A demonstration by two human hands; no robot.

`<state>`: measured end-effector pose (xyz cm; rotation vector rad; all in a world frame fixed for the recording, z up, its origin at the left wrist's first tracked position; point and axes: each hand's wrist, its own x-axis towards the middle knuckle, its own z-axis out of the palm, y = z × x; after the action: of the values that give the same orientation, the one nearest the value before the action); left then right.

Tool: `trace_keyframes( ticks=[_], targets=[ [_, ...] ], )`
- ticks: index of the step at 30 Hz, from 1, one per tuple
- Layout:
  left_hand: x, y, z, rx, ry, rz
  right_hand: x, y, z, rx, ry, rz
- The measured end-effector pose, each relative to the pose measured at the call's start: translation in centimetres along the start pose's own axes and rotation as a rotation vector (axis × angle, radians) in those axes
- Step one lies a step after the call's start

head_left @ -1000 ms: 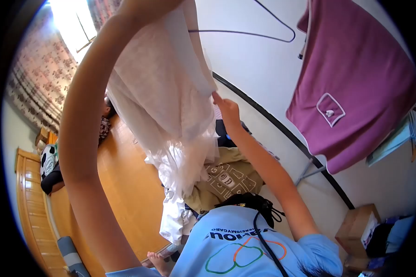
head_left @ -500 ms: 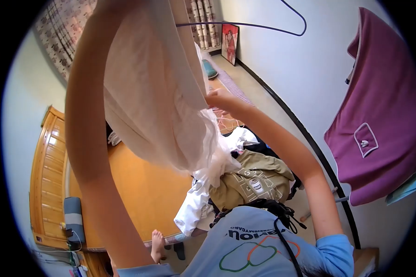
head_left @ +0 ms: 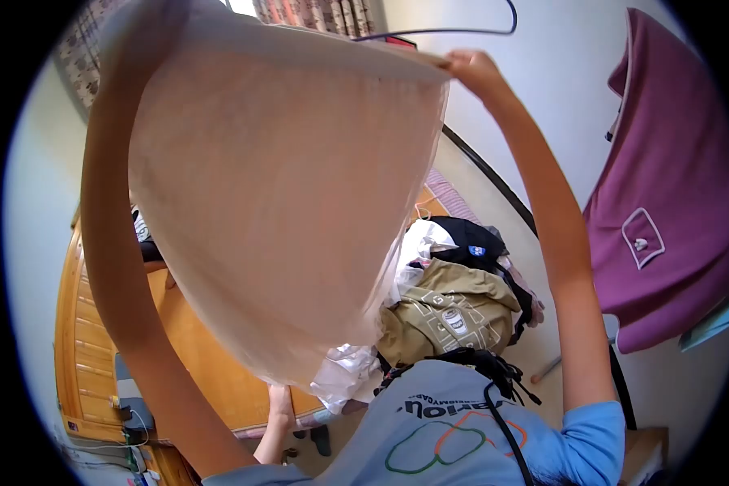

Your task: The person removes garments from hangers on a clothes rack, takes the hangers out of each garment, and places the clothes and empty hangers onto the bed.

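Observation:
A sheer, pale pink-white garment (head_left: 283, 186) hangs spread wide, its top edge stretched between my two raised hands. My right hand (head_left: 471, 69) is closed on the upper right corner of this cloth. At the upper left my left hand (head_left: 158, 20) is at the cloth's other end, blurred, with its fingers not made out. Behind the top edge a dark wire hanger (head_left: 462, 31) shows in part. Below the cloth's lower right side lie an olive garment (head_left: 454, 312) with a white print, a black garment (head_left: 466, 243) and white cloth (head_left: 344, 377).
A purple cloth (head_left: 664, 186) hangs at the right by the white wall. The orange-brown bed surface (head_left: 202, 348) lies below, with a wooden headboard (head_left: 85, 332) at left. A bare foot (head_left: 279, 409) is near its front edge. Patterned curtains (head_left: 328, 14) hang at the back.
My right hand has risen, drawing the cloth's corner up and to the right. The garment, bunched and narrow before, now spreads out wide. The view has also turned, showing the purple cloth farther right.

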<state>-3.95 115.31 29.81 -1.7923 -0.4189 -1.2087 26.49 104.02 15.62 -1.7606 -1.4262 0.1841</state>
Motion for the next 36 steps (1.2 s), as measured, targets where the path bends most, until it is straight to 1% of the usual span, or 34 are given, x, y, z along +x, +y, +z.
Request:
trace_keyframes(
  ticks=[2,3,4,5,6,7,8,9,11,12,13,15,16,17,19,21,22,23,24,25,27,28,29,31,32,33,35,36],
  targets=[
    [-2.5,1.8,-0.3,-0.205,0.192,0.108,1.0,1.8,-2.4,0.097,0.209,-0.088],
    [-5.1,1.2,0.0,-0.177,-0.102,-0.063,1.0,2.3,-3.2,0.145,0.313,-0.137],
    [-7.3,1.8,0.2,-0.168,-0.222,-0.092,-0.3,0.9,-3.8,0.087,0.343,-0.12],
    [-9.0,2.7,0.6,-0.207,-0.217,-0.085,-0.8,0.5,-4.0,0.08,0.352,-0.117],
    [-10.4,3.9,0.9,-0.246,-0.17,-0.105,-1.1,0.2,-4.1,-0.035,0.359,-0.104],
    [-11.3,4.8,1.1,-0.257,-0.191,-0.083,-1.8,-0.7,-4.0,-0.148,0.365,-0.086],
    [-12.1,5.6,1.3,-0.299,-0.207,-0.074,-2.4,-2.0,-4.1,-0.37,0.313,-0.044],
    [-12.9,6.0,1.6,-0.263,-0.232,-0.052,-2.4,-1.7,-4.2,-0.273,0.242,-0.055],
    [-13.6,6.9,1.9,-0.288,-0.281,-0.045,-1.9,0.1,-3.0,-0.21,0.392,-0.193],
    [-13.8,7.2,2.1,-0.284,-0.293,-0.035,-2.2,-0.2,-2.8,-0.238,0.391,-0.247],
    [-13.8,7.6,2.3,-0.277,-0.308,-0.028,-2.0,-0.1,-2.1,-0.199,0.401,-0.277],
    [-13.4,8.7,2.6,-0.283,-0.293,-0.016,-1.8,-0.8,-1.3,0.054,0.259,-0.231],
    [-12.8,9.5,2.4,-0.321,-0.287,-0.038,-1.4,-0.6,-0.6,0.105,0.241,-0.238],
    [-12.1,10.3,2.2,-0.359,-0.28,-0.06,-1.1,-0.3,0.4,0.065,0.33,-0.301],
    [-11.3,11.5,1.7,-0.373,-0.297,-0.087,-1.2,-0.1,2.0,0.09,0.307,-0.256],
    [-11.5,12.5,1.5,-0.493,-0.393,-0.197,-1.6,0.7,4.1,0.116,0.317,-0.283],
    [-11.9,12.8,1.5,-0.526,-0.426,-0.221,-1.9,0.7,4.5,0.143,0.294,-0.25],
    [-12.1,13.3,1.5,-0.519,-0.431,-0.226,-2.0,0.7,5.0,0.169,0.272,-0.218],
    [-12.2,13.9,1.4,-0.546,-0.43,-0.203,-2.2,0.7,5.7,0.274,0.266,-0.202],
    [-12.3,14.4,1.2,-0.574,-0.43,-0.179,-2.3,0.7,6.4,0.278,0.259,-0.204],
    [-12.5,15.4,1.0,-0.556,-0.472,-0.162,-2.8,0.4,7.7,0.348,0.302,-0.218],
    [-12.8,15.6,1.1,-0.552,-0.446,-0.143,-3.4,0.0,7.8,0.392,0.245,-0.17],
    [-13.1,15.7,1.2,-0.546,-0.421,-0.124,-3.5,0.1,8.0,0.396,0.235,-0.171],
    [-13.5,15.3,0.9,-0.526,-0.408,-0.123,-3.9,0.8,7.7,0.408,0.115,-0.197],
    [-13.8,15.0,0.7,-0.51,-0.386,-0.119,-4.1,1.1,6.9,0.467,-0.051,-0.198],
    [-14.0,14.6,0.4,-0.495,-0.393,-0.134,-4.3,1.8,6.1,0.53,-0.221,-0.294],
    [-14.3,13.7,-0.6,-0.451,-0.349,-0.142,-5.1,1.8,3.9,0.174,-0.268,-0.626],
    [-14.6,13.2,-1.0,-0.446,-0.329,-0.147,-5.6,1.8,3.1,0.114,-0.241,-0.635]
  ],
)
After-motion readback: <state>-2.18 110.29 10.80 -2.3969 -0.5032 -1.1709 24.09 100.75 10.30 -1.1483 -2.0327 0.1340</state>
